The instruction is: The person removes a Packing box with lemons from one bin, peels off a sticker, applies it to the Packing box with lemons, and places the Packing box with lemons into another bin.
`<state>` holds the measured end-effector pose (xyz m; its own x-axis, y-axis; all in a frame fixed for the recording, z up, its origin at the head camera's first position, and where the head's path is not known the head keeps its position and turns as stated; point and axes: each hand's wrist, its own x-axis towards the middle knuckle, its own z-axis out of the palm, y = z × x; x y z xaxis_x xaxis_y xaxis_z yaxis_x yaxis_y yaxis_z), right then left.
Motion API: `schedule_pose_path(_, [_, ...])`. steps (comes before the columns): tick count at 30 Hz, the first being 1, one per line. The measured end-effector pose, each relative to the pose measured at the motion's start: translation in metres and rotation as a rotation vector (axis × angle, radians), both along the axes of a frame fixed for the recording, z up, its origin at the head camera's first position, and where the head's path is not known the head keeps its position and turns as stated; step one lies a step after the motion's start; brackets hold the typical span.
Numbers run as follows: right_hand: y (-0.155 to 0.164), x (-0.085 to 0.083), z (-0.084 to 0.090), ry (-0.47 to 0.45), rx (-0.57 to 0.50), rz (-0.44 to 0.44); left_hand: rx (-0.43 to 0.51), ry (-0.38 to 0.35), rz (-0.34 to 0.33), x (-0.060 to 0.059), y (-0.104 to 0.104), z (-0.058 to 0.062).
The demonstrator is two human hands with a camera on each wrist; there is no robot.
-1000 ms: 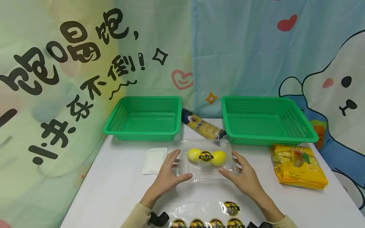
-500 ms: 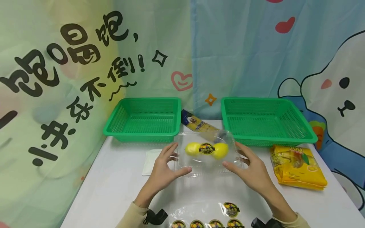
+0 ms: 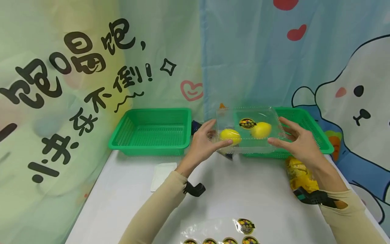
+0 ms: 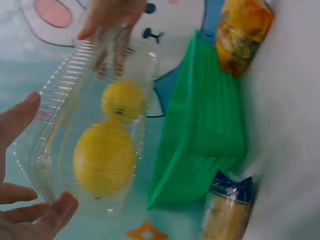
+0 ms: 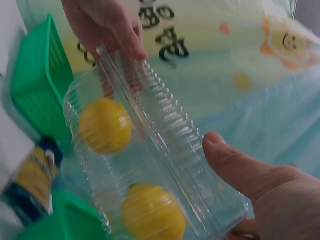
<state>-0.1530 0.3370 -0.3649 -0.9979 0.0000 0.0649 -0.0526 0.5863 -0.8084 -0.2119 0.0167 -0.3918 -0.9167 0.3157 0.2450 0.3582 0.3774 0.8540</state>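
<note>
A clear plastic clamshell box (image 3: 243,144) with two lemons (image 3: 261,130) inside hangs raised between my hands, overlapping the right green basket (image 3: 304,125) in the head view. A round black fruit sticker (image 3: 247,123) is on its lid. My left hand (image 3: 204,140) grips the box's left end, thumb over the front edge. At the right end, my right hand (image 3: 300,140) grips it the same way. In the left wrist view the box is tilted and both lemons (image 4: 105,160) lie toward one side. The right wrist view shows the thumb (image 5: 235,160) along the ridged rim.
Another green basket (image 3: 149,132) stands at back left. A pasta packet (image 4: 227,205) lies between the baskets, mostly behind the box in the head view. A yellow bag (image 3: 300,174) sits at right, a white packet (image 3: 163,174) at left, a sticker sheet (image 3: 213,227) in front.
Both hands have lifted the clamshell box off the table and carried it forward and right, up to the right basket. The lemons have shifted inside it.
</note>
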Motion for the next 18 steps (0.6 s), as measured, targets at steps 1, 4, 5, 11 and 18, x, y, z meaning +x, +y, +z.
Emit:
schedule_pose_path(1, [0.008,-0.006,0.000,-0.003,0.004,0.000,0.003,-0.015,-0.007,-0.007,0.007,0.000])
schedule_pose_path(4, [0.029,-0.020,-0.001,-0.014,-0.022,0.003,0.020,-0.067,-0.051,-0.024,0.026,-0.003])
schedule_pose_path(5, [0.036,-0.024,-0.001,-0.019,-0.033,-0.001,0.029,-0.085,-0.069,-0.029,0.032,-0.003])
schedule_pose_path(11, [0.068,-0.039,-0.013,-0.045,-0.132,-0.054,0.084,-0.141,-0.128,-0.051,0.067,-0.011])
schedule_pose_path(18, [0.092,-0.047,-0.042,-0.054,-0.209,-0.146,0.136,-0.156,-0.060,-0.054,0.105,-0.025])
